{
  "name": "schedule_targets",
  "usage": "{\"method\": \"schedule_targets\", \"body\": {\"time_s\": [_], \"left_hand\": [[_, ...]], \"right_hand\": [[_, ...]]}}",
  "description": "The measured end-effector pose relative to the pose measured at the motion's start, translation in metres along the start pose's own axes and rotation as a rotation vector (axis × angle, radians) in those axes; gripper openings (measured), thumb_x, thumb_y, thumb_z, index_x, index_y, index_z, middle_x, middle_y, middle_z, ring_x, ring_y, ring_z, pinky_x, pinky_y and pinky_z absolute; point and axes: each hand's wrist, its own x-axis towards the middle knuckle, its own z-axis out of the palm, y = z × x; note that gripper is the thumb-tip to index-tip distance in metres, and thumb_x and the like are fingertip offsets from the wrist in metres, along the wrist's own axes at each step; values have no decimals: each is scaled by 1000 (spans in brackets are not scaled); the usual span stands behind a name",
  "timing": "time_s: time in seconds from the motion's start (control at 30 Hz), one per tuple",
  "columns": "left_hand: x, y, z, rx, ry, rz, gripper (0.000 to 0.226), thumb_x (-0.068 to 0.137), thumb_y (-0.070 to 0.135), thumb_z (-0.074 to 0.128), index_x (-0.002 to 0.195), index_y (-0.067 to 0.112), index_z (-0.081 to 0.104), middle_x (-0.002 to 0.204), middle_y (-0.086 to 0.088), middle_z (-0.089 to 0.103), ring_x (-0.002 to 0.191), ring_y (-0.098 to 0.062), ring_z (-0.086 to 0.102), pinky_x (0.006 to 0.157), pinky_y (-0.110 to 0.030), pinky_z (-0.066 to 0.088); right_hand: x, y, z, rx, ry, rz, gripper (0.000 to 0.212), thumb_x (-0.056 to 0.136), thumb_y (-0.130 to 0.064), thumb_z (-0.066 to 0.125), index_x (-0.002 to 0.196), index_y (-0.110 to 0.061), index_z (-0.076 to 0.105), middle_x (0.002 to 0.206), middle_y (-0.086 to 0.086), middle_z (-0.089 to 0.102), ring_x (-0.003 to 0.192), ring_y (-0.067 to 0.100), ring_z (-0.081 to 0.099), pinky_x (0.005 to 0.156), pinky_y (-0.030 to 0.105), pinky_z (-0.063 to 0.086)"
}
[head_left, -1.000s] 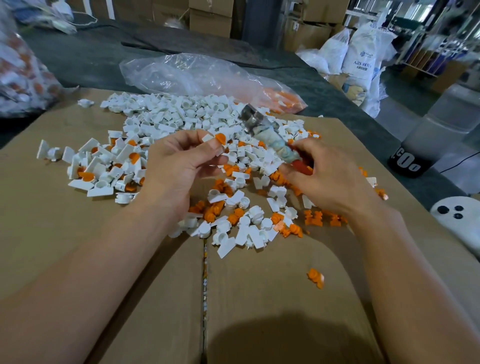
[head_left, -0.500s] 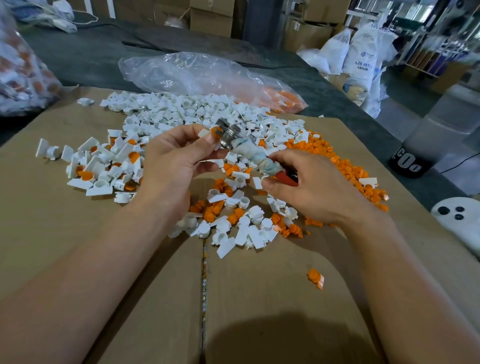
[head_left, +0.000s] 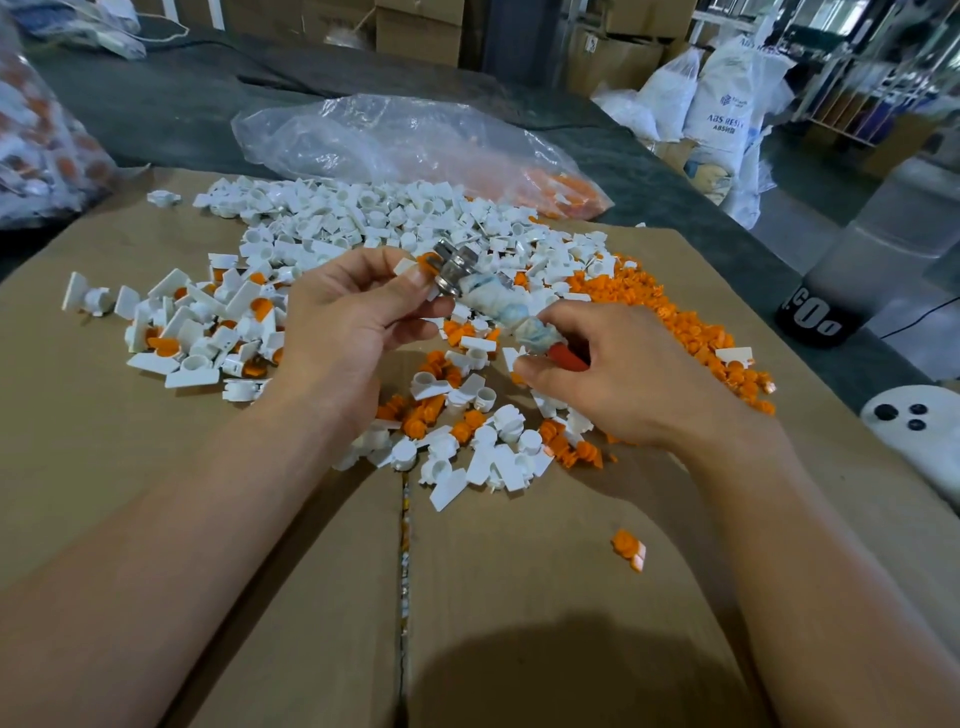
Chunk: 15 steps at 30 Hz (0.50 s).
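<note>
My left hand (head_left: 348, 322) pinches a small white-and-orange plastic part (head_left: 415, 264) between thumb and fingers. The metal head of a hand tool (head_left: 454, 270) presses against that part. My right hand (head_left: 618, 379) grips the tool by its red handle, and the tool's shaft is wrapped in white-blue tape (head_left: 506, 309). A heap of white plastic parts (head_left: 363, 218) lies beyond my hands. Loose orange inserts (head_left: 675, 317) pile up on the right. A smaller pile of joined white-and-orange parts (head_left: 197, 327) sits at the left.
Everything lies on flattened brown cardboard (head_left: 519, 623) over a dark table. A clear plastic bag (head_left: 395, 140) with orange pieces lies behind the heap. Another filled bag (head_left: 36, 156) is at far left. A black-based container (head_left: 815, 317) and a white device (head_left: 914, 426) stand at the right.
My right hand has swung the tool leftward and down until its metal head meets the part held in my left hand. The left hand stayed nearly in place.
</note>
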Motion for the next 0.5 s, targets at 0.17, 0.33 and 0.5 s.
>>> {"method": "schedule_targets", "body": {"time_s": [0.17, 0.33, 0.5], "left_hand": [[0, -1, -1, 9, 26, -14, 22, 87, -4, 54, 70, 10, 59, 56, 2, 64, 55, -11, 64, 51, -17, 50], [1, 0, -1, 18, 58, -22, 25, 86, -5, 54, 66, 10, 57, 54, 0, 63, 52, -12, 63, 51, -19, 51], [2, -2, -2, 39, 91, -42, 21, 85, -7, 55, 69, 7, 57, 56, -3, 64, 52, -13, 63, 49, -20, 50]], "right_hand": [[2, -3, 4, -7, 4, 18, 26, 86, -40, 57, 79, -15, 56, 67, -4, 50, 61, 10, 44, 51, 18, 30], [3, -6, 9, -18, 11, 27, 24, 87, -39, 58, 70, -24, 49, 63, -9, 46, 58, 8, 43, 48, 17, 30], [4, -8, 12, -33, 24, 40, 36, 87, -38, 59, 61, -28, 37, 60, -9, 43, 54, 7, 41, 47, 22, 27]]}}
